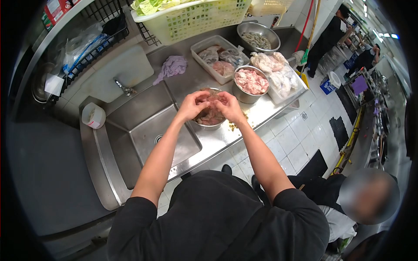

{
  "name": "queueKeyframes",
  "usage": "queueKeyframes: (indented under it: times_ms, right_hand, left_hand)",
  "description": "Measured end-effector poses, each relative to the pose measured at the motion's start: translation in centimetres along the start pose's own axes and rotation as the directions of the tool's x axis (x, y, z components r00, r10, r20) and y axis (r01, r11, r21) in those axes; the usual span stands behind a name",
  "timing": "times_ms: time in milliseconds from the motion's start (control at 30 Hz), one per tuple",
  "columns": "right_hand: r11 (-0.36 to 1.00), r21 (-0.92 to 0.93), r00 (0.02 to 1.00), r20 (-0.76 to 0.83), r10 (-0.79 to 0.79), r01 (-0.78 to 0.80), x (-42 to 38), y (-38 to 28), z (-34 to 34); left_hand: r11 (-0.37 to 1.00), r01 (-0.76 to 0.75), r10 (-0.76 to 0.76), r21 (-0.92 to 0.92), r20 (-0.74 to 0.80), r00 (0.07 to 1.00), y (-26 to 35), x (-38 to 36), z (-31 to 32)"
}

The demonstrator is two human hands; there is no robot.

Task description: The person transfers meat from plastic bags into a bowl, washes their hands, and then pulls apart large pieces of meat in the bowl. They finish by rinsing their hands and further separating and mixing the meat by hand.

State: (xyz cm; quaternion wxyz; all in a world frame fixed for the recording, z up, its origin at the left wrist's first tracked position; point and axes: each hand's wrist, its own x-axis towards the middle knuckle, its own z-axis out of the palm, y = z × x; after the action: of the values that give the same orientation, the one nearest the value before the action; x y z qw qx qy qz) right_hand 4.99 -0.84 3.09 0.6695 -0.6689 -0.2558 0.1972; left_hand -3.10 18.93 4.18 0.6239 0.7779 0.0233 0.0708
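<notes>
Both my hands are over a round steel bowl (210, 128) standing on the counter beside the sink. Dark, wet pieces of raw meat (209, 117) fill the bowl. My left hand (192, 106) reaches in from the left, its fingers curled on a pinkish piece of meat. From the right, my right hand (232, 108) curls its fingers on the same meat, thumbs facing each other. Behind my right hand, a steel pot (247, 97) is heaped with pale pink raw meat. Small brown bits lie on the counter by the bowl.
The sink (165, 135) with its tap (125, 88) is on the left. Bagged meat fills a plastic tub (226, 80); bagged poultry (283, 82) and a bowl of shrimp (257, 40) stand behind. A purple cloth (174, 67) lies nearby. A co-worker (331, 195) is close at right.
</notes>
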Motion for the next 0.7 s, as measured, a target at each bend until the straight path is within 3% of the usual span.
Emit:
queueKeyframes:
  times_ms: [133, 333, 433, 500, 633, 700]
  right_hand:
    - [0.992, -0.11, 0.998, 0.013, -0.054, 0.055, 0.2, -0.1, 0.3]
    - [0.992, 0.114, 0.999, 0.024, 0.046, -0.049, 0.0, -1.6, 0.7]
    - [0.978, 0.196, 0.998, 0.006, 0.066, -0.066, 0.9, -2.0, 1.0]
    - [0.949, 0.281, 0.988, -0.024, 0.156, -0.143, 1.5, -2.1, 1.1]
    - [0.888, 0.427, 0.982, 0.001, 0.191, -0.173, 2.4, -1.7, 0.8]
    - [0.883, 0.452, 0.984, -0.056, 0.17, -0.127, 2.6, -1.3, 0.5]
  left_hand:
    - [1.0, -0.026, 0.026, -0.003, 0.041, 0.999, 0.0, 0.2, 0.4]
    - [0.992, 0.001, 0.012, -0.128, 0.1, 0.995, 0.5, 0.2, 0.0]
    - [0.982, -0.062, 0.08, -0.18, 0.093, 0.992, 1.2, 0.9, -0.1]
    - [0.997, -0.07, 0.073, -0.026, 0.155, 0.985, 3.1, 1.0, -0.6]
    - [0.996, -0.061, 0.053, 0.063, 0.125, 0.991, 4.1, 1.3, -0.8]
    - [0.943, -0.223, 0.233, 0.246, -0.011, 0.972, 4.4, 0.8, -0.7]
